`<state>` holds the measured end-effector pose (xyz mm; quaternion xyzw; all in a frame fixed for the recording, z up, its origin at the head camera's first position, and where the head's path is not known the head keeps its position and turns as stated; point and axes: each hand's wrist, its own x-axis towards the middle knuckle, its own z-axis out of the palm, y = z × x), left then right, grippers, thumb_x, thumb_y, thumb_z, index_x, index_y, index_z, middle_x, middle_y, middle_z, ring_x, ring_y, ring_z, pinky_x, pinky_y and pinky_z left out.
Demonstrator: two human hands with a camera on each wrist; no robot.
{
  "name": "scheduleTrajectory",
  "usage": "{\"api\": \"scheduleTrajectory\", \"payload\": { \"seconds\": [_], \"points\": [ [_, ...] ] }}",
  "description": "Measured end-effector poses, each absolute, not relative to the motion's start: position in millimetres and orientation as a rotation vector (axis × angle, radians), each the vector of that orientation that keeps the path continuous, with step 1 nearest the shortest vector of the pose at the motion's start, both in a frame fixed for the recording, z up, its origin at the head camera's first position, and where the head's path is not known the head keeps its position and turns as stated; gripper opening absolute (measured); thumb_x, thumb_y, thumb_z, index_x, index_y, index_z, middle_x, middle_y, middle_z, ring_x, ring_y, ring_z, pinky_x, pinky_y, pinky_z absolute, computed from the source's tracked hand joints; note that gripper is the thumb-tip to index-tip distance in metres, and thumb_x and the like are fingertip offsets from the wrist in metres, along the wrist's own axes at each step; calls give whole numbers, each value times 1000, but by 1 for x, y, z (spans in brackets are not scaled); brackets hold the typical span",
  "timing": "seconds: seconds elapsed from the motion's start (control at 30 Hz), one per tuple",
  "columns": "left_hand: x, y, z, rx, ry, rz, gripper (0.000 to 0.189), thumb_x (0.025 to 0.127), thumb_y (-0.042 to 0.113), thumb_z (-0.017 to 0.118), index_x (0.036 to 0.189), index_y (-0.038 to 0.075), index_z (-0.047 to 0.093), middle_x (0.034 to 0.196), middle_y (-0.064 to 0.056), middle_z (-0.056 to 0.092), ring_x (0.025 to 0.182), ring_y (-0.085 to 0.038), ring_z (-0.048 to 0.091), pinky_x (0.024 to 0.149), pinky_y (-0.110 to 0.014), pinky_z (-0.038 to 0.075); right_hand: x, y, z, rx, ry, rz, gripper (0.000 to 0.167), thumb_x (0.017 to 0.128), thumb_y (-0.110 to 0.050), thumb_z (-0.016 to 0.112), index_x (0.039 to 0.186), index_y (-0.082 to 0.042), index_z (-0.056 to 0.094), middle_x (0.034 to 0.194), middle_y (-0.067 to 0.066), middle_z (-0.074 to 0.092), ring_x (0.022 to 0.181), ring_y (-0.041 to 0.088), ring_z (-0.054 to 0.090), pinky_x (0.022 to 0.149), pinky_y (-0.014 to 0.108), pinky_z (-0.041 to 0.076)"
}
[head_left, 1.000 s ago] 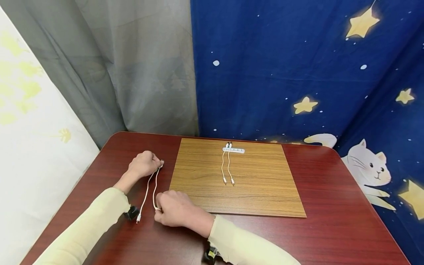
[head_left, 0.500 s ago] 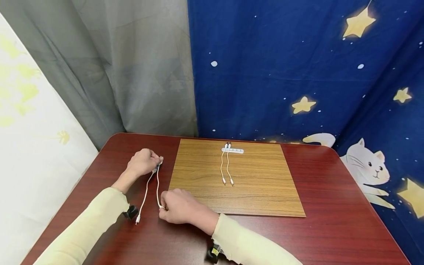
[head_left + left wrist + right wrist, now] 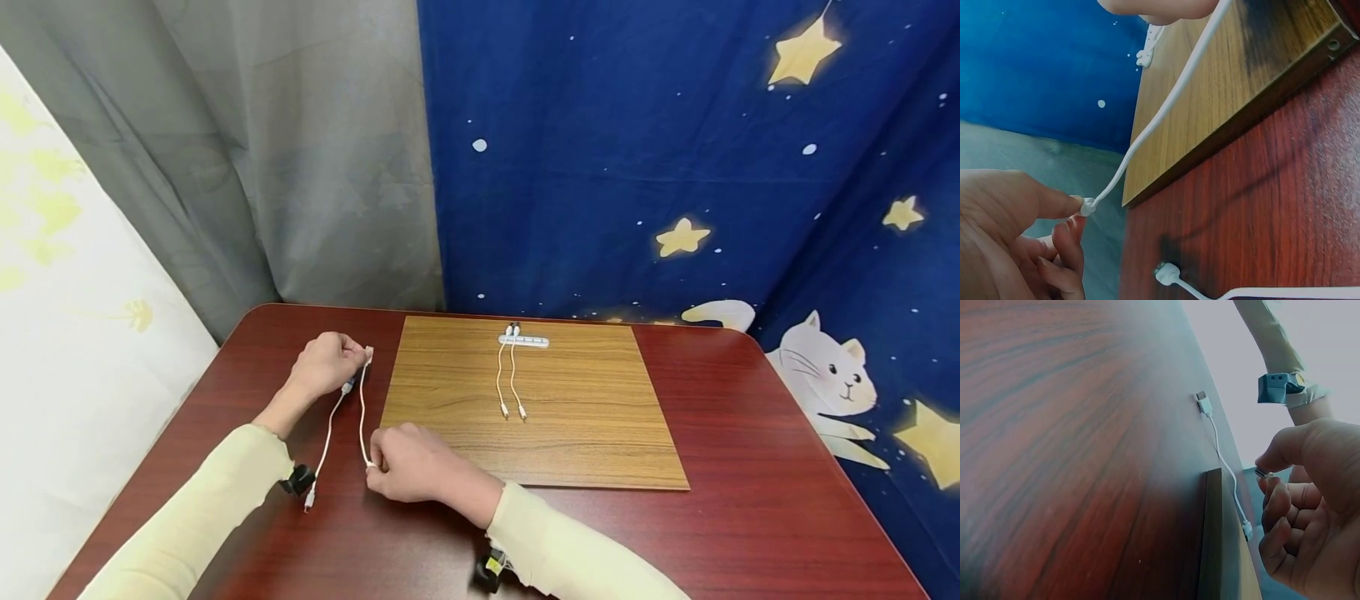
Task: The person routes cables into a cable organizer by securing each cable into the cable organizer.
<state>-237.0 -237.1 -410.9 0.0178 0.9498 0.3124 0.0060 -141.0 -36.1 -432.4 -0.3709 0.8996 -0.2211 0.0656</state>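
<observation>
A white charging cable (image 3: 362, 408) stretches between my hands. At its far end, my left hand (image 3: 326, 364) pinches the connector between thumb and fingertips, which the left wrist view shows up close. My right hand (image 3: 411, 467) pinches the near end beside the board's front left corner; a bit of metal plug (image 3: 1262, 473) peeks from the fingertips in the right wrist view. A second white cable (image 3: 327, 437) lies loose on the table, below and beside my left hand. In the left wrist view its larger plug (image 3: 1167, 274) rests on the dark red wood.
A wood-grain board (image 3: 592, 417) lies on the red table (image 3: 750, 467). Near its back edge is a pale cable clip strip (image 3: 536, 342), with two white cables (image 3: 500, 371) set in its left slots and trailing forward. Curtains hang behind the table.
Both hands have shifted slightly away from me and to the right with the held cable. It now hangs farther from the loose cable, whose far plug has come into view on the table.
</observation>
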Motion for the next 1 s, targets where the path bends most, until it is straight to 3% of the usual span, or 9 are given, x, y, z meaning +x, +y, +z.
{"api": "scheduleTrajectory", "payload": {
  "seconds": [0.4, 0.7, 1.0],
  "points": [
    [-241, -227, -405, 76, 2932, 1053, 28, 98, 31, 60, 95, 6, 72, 76, -7, 71, 62, -20, 56, 62, -36, 43, -146, -24, -431, -1182, 2692, -700, 22, 86, -19, 72, 74, -22, 54, 62, -13, 48, 56, 2, 46, 50, 19, 35],
    [-241, -221, -404, 82, 2940, 1092, 28, 99, 30, 61, 96, 5, 71, 76, -10, 70, 61, -20, 55, 58, -36, 43, -149, -15, -429, -1284, 2664, -720, 19, 87, -18, 70, 76, -19, 54, 63, -12, 46, 57, 2, 44, 51, 18, 34],
    [-241, -215, -400, 83, 2948, 1110, 25, 97, 27, 62, 96, 4, 72, 74, -5, 68, 66, -20, 55, 63, -35, 43, -152, -7, -427, -1354, 2652, -748, 20, 90, -20, 71, 80, -19, 54, 65, -13, 47, 58, 0, 44, 53, 16, 35]
  ]
}}
